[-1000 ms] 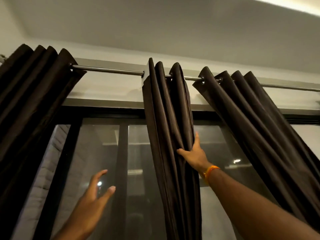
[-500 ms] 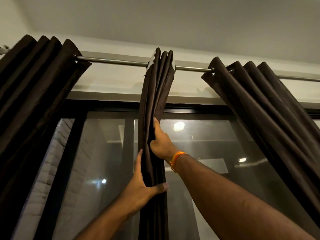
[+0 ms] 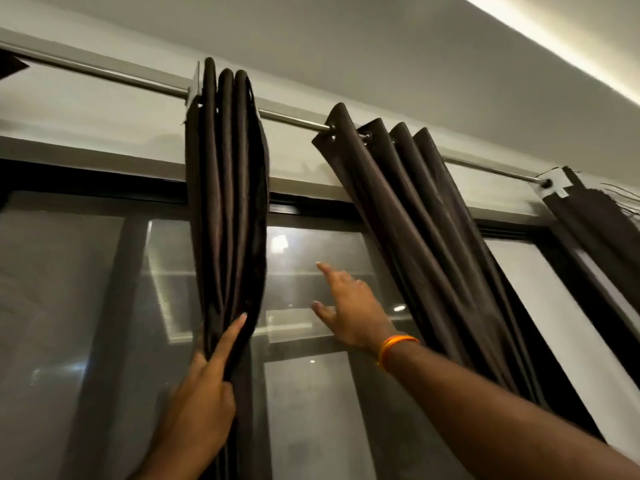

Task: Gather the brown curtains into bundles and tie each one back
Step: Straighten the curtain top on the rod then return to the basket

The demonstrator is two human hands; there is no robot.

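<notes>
High on the curtain rod [image 3: 114, 76], the middle curtain [image 3: 228, 209] hangs gathered into one narrow bundle, its brown folds packed side by side and falling straight down in front of the window glass [image 3: 311, 410]. To its right on the same rod we see a second curtain [image 3: 415, 237], its pleats looser and slanting away to the lower right, well apart from the bundle at the top. Past that, a third curtain [image 3: 595, 223] hangs from a white bracket [image 3: 554, 183] at the rod's end, with frayed threads at its edge. A dark corner of fabric [image 3: 10, 65] shows at the far left. The black window frame [image 3: 86, 181] runs behind all of them, and a strip of light [image 3: 571, 36] glows along the ceiling. Our left hand [image 3: 204, 400] grips the bundle low down, its index finger [image 3: 230, 336] laid straight up along the front folds while the other fingers curl round the cloth. Our right hand [image 3: 349, 310], with an orange band [image 3: 394, 346] at the wrist, is spread open in the gap between the two curtains, fingers extended before the glass, holding nothing.
</notes>
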